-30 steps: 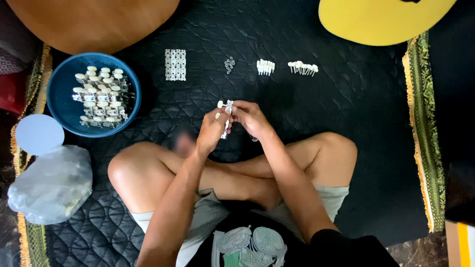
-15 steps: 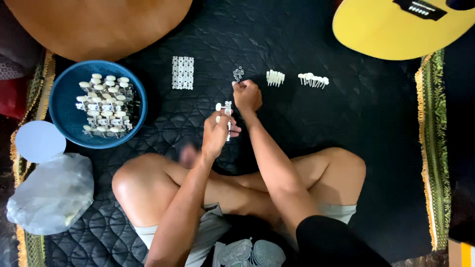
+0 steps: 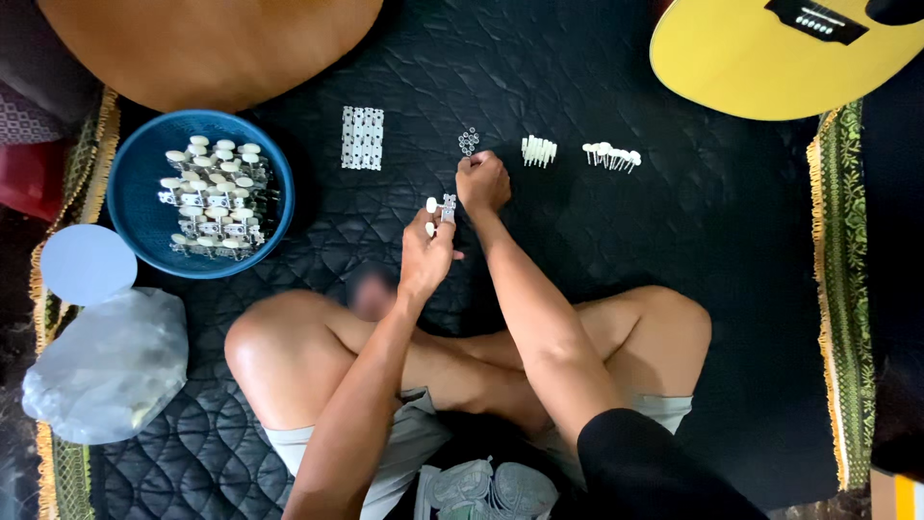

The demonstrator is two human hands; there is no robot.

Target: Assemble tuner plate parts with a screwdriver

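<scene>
I sit cross-legged on a black quilted mat [image 3: 731, 221]. My left hand [image 3: 425, 258] holds up a small metal guitar tuner piece [image 3: 443, 207] with white knobs. My right hand [image 3: 483, 180] reaches forward, fingers pinched together, touching the mat just below a little heap of small metal rings [image 3: 469, 142]. Whether a ring is between the fingers cannot be seen. To the right of that hand lie a row of small white pegs [image 3: 539, 150] and a row of white-headed knobs [image 3: 611, 155]. A flat stack of metal plates [image 3: 362, 138] lies to the left.
A blue bowl [image 3: 144, 236] full of assembled tuners stands at left, with a round pale lid [image 3: 89, 264] and a crumpled plastic bag [image 3: 108, 366] below it. A brown guitar body [image 3: 202, 43] lies top left, a yellow guitar [image 3: 770, 58] top right.
My right hand has left the tuner piece and moved forward to the heap of rings. My left hand keeps the piece. The view has shifted slightly forward.
</scene>
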